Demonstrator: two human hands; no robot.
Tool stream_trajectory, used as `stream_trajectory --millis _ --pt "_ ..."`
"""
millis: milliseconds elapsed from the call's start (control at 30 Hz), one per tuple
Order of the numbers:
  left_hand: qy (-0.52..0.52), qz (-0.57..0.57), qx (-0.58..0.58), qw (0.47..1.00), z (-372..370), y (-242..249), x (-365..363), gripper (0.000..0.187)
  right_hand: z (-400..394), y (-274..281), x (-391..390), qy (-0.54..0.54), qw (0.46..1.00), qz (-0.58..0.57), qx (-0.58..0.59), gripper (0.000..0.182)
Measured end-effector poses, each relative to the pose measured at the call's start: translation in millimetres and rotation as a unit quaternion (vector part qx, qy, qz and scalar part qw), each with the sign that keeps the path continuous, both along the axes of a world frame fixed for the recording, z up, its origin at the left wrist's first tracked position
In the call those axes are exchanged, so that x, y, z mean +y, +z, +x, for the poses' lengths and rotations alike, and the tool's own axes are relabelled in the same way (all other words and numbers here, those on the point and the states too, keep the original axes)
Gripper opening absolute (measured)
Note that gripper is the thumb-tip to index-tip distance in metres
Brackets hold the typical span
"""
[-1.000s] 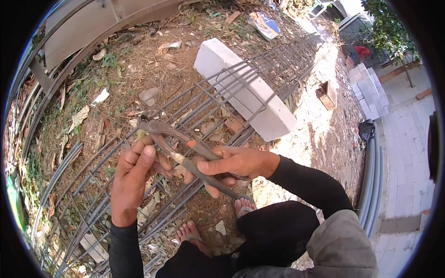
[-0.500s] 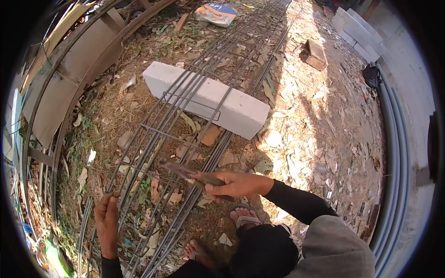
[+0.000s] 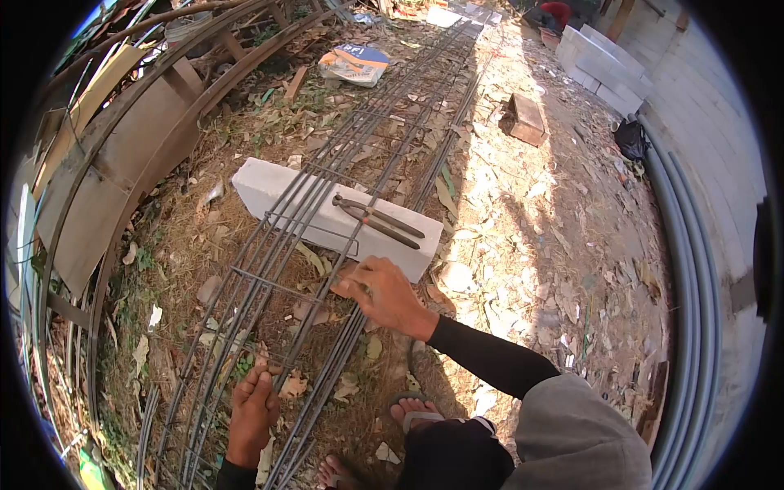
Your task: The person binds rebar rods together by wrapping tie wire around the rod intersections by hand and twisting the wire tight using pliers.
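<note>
A long cage of steel bars [image 3: 282,253] with bent wire ties lies across a white block [image 3: 318,204]. Pincers [image 3: 380,220] with dark handles rest on top of the block, on the cage's right side. My right hand [image 3: 388,298] is at a bar of the cage just below the block, its fingers pinched together; what they hold is too small to make out. Lower down, my left hand [image 3: 251,412] is closed at a cross tie between the bars, and its fingertips hide whatever is in them.
Curved boards [image 3: 122,163] stand along the left. A bag [image 3: 354,64], a brown box [image 3: 527,120] and white blocks [image 3: 604,65] lie farther off. Grey pipes [image 3: 686,286] run beside the right wall. A person in red [image 3: 557,11] is at the far top.
The pincers have left my right hand and now lie on the white block. My right hand has moved up to a bar, and my left hand has shifted right along the cage.
</note>
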State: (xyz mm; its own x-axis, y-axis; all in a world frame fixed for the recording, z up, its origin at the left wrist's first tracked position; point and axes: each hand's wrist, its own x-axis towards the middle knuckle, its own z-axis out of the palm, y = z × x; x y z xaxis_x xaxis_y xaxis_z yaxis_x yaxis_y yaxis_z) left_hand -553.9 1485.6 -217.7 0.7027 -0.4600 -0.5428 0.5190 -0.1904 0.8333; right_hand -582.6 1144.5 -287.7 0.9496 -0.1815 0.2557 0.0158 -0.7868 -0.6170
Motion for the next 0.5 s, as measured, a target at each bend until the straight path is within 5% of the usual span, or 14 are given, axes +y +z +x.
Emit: stream_trajectory --millis 33,67,200,267,367,500 --pt "0.019 -0.016 0.034 0.999 -0.8 -6.1 1.6 0.022 -12.9 -1.6 33.0 0.119 0.973 0.164 0.110 0.047" --pt "0.002 -0.030 0.054 0.998 -2.9 -11.0 1.4 0.020 -29.2 -5.3 72.6 0.183 0.932 0.309 0.056 0.053" --pt "-0.001 -0.070 0.140 0.988 -15.7 -26.8 -4.2 0.019 -34.2 -18.7 139.2 0.185 0.810 0.549 0.096 0.053" --pt "0.017 -0.087 0.182 0.979 -13.5 -26.2 -2.1 0.025 -30.0 -24.6 138.1 0.194 0.779 0.585 0.110 0.048" --pt "0.014 -0.063 0.218 0.974 -22.4 -17.1 -1.8 0.031 -24.2 -11.6 127.2 0.130 0.841 0.511 0.116 0.044" --pt "-0.059 -0.141 0.253 0.955 -26.4 -39.9 31.7 0.034 -19.6 0.6 127.5 0.134 0.745 0.646 0.098 0.039"
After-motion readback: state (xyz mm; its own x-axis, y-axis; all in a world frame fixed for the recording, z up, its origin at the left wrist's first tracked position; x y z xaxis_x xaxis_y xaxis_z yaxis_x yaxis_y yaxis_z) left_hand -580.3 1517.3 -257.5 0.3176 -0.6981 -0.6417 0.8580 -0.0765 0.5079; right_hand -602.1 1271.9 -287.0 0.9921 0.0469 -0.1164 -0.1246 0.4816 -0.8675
